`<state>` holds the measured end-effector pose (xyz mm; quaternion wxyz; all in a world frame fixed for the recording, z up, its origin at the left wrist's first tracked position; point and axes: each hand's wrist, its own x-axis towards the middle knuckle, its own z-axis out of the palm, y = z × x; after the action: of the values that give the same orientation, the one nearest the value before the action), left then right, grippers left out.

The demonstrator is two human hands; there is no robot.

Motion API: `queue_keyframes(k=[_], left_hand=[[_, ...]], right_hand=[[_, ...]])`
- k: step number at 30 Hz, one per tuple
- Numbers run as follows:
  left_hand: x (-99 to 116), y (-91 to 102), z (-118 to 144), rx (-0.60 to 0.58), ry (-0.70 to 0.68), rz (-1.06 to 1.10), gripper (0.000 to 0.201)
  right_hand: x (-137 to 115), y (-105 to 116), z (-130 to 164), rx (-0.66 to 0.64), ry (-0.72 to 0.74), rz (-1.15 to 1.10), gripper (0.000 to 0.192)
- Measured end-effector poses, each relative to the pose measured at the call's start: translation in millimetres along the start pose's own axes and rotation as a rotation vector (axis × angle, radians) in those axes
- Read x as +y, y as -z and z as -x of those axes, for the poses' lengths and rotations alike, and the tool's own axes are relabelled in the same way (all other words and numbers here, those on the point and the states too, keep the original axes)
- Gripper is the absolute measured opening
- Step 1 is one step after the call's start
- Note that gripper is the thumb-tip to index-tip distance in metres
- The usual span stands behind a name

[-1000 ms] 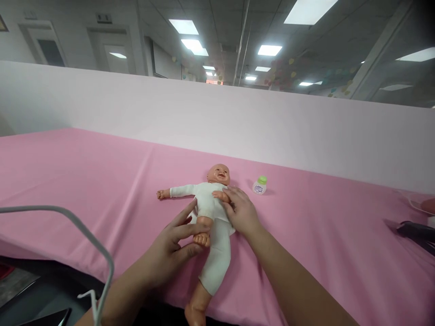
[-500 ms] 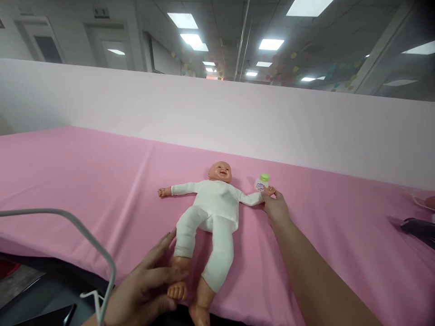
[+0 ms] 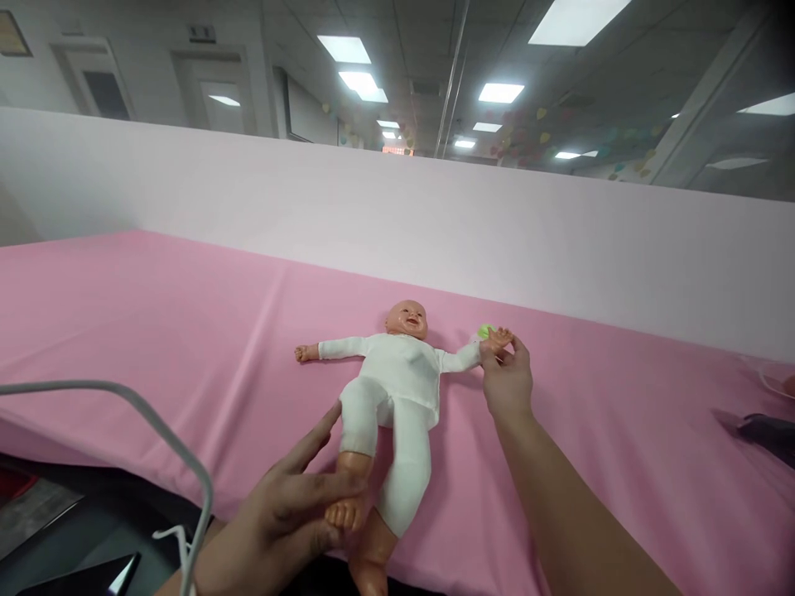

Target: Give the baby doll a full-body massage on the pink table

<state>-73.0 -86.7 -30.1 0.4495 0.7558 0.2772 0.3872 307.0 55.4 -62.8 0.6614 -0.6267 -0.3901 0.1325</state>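
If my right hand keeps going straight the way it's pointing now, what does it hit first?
Probably the small green-capped bottle, just beyond the right hand, which pinches the plastic baby doll's hand. The bottle is mostly hidden behind both, so depth is uncertain; past it rises the pale pink backdrop.

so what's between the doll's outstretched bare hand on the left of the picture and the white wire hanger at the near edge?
Head view: only bare pink tablecloth between the plastic baby doll's hand and the white wire hanger.

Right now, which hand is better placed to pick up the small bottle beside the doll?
Right. The right hand holds the doll's wrist right next to the bottle; the left hand grips a foot at the table's near edge.
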Motion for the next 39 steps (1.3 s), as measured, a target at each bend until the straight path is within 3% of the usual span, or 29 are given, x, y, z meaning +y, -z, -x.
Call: queue_keyframes(k=[3,6,9,13,19,25,29,34,36,39], left_hand=[[1,-0.6,-18,0.010,-0.063,0.052,0.035],[0,-6.3,-34,0.007,-0.074,0.085,0.034],[-3,-13.5,-45,-0.005,-0.068,0.069,0.035],[-4,-17.3,-56,-0.008,-0.063,-0.010,0.031],[0,-13.1,-73,0.003,-0.064,-0.036,0.027],[3,-11.4,-61,0.030,-0.051,0.027,0.027],[6,-1.1,-32,0.064,-0.032,-0.015,0.032],[-2,16.6,13,0.042,0.132,-0.029,0.035],[-11,18.6,26,0.039,0.150,-0.018,0.035],[-28,14.7,38,0.095,0.088,-0.031,0.033]], right_hand=[[-32,-12,26,-0.052,0.181,0.012,0.074],[-49,-24,51,-0.190,0.364,0.115,0.051],[-52,-34,66,-0.328,0.560,0.273,0.037],[-48,-44,74,-0.516,0.820,0.390,0.035],[-47,-48,75,-0.565,0.866,0.462,0.039],[-49,-41,70,-0.470,0.769,0.374,0.040],[-45,-22,53,-0.256,0.454,0.273,0.054],[-22,6,16,-0.062,0.020,0.195,0.071],[-8,13,2,-0.021,-0.123,0.231,0.073],[10,19,-14,-0.030,-0.223,0.332,0.070]])
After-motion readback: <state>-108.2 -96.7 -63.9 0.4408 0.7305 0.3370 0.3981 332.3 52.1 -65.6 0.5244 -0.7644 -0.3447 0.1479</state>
